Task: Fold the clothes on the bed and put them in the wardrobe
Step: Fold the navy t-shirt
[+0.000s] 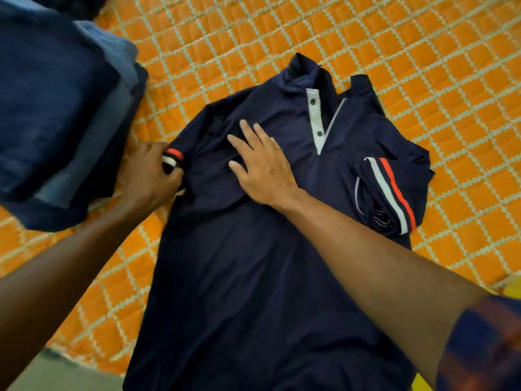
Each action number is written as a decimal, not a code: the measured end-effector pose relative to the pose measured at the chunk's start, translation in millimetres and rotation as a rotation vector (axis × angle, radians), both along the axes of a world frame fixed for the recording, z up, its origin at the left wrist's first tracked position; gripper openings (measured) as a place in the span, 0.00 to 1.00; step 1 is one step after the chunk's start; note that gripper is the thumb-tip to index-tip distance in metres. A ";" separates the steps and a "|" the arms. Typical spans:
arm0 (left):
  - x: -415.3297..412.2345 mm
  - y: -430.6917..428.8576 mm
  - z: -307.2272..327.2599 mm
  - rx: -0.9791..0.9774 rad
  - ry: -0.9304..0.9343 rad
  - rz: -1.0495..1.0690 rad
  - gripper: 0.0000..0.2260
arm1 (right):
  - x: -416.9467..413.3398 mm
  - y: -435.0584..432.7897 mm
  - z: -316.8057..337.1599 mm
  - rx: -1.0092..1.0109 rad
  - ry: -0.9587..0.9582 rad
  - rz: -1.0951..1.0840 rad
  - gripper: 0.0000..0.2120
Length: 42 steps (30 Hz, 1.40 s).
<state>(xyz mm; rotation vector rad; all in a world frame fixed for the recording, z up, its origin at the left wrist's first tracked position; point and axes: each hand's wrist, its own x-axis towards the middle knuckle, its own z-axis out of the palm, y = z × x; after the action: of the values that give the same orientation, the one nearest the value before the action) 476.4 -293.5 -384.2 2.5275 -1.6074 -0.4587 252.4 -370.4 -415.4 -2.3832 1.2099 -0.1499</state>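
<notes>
A navy polo shirt (253,263) with a white button placket lies face up on the orange quilted bed (423,66), collar pointing away from me. My left hand (149,173) grips the shirt's left sleeve at its red and white striped cuff. My right hand (262,165) lies flat on the chest with straight spread fingers, pressing the fabric down. The other sleeve (392,193), with its red and white stripe, is folded in over the shirt's right side.
A stack of folded blue and dark clothes (56,108) sits on the bed at the left, close to my left hand. The bed's near edge runs along the lower left, with grey floor (56,373) beyond it.
</notes>
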 end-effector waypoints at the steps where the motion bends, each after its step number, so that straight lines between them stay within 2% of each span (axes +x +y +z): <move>1: 9.3 0.5 4.1 -0.006 0.013 -0.001 0.17 | 10.8 0.2 -1.1 0.012 0.053 0.010 0.27; 3: 16.8 -10.7 13.4 -0.039 0.023 0.023 0.10 | 22.2 -4.5 -2.6 0.001 0.158 0.007 0.27; 9: 49.6 -54.0 38.2 -0.294 0.269 0.298 0.16 | 66.4 -31.0 6.8 0.064 0.237 -0.046 0.28; 13: 31.9 -71.3 53.2 -0.361 0.267 0.246 0.16 | 84.8 -46.4 11.5 0.137 0.312 -0.045 0.31; 15: 16.2 -80.3 57.0 -0.382 0.338 0.211 0.15 | 87.7 -56.5 11.9 0.199 0.305 -0.027 0.31; 17: -11.0 -87.1 55.1 -0.362 0.430 0.139 0.13 | 81.6 -68.3 18.1 0.307 0.113 -0.072 0.25; 19: -47.8 -89.8 43.5 -0.306 0.528 0.042 0.11 | 62.0 -76.0 29.8 0.411 -0.240 -0.279 0.10; 20: -66.0 -88.3 37.3 -0.253 0.582 -0.003 0.11 | 47.8 -79.9 37.0 0.430 -0.395 -0.406 0.06; 21: -82.7 -84.7 31.6 -0.174 0.620 -0.031 0.14 | 29.2 -83.2 41.9 0.435 -0.495 -0.527 0.08; 23: -102.6 -77.1 19.7 -0.047 0.584 -0.038 0.24 | -14.2 -80.6 53.7 0.323 -0.518 -0.665 0.13; 26: -107.0 -65.9 -0.6 0.009 0.367 -0.116 0.24 | -92.1 -54.6 59.6 0.116 -0.358 -0.783 0.09; 29: -116.3 -57.9 -0.7 -0.074 0.248 -0.283 0.23 | -172.5 -19.9 44.7 0.000 -0.137 -0.977 0.16; 31: -131.7 -48.5 8.8 -0.199 0.265 -0.263 0.18 | -209.6 5.0 30.6 0.078 -0.065 -1.101 0.25; 33: -159.3 -28.7 19.2 -0.220 0.392 -0.192 0.10 | -233.8 21.8 22.2 0.259 -0.193 -1.212 0.35; 35: -199.1 2.7 28.2 -0.172 0.484 -0.185 0.07 | -241.3 21.0 21.1 0.361 -0.273 -1.255 0.41; 36: -224.3 23.3 32.2 -0.154 0.516 -0.208 0.07 | -244.3 17.8 23.8 0.403 -0.313 -1.238 0.39; 38: -269.3 65.9 39.3 -0.109 0.561 -0.257 0.09 | -242.6 8.6 26.5 0.450 -0.382 -1.179 0.29; 40: -311.8 108.8 46.7 -0.055 0.578 -0.282 0.12 | -243.2 10.4 29.5 0.452 -0.343 -1.135 0.16; 42: -341.9 143.8 49.7 0.026 0.566 -0.266 0.16 | -237.4 13.9 27.9 0.428 -0.303 -1.092 0.10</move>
<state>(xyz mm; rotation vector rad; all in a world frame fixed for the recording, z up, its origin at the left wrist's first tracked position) 134.5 -149.7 -334.5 1.9367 -1.6920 -1.1079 15.0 -356.5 -387.4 -1.0947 1.9866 -0.5011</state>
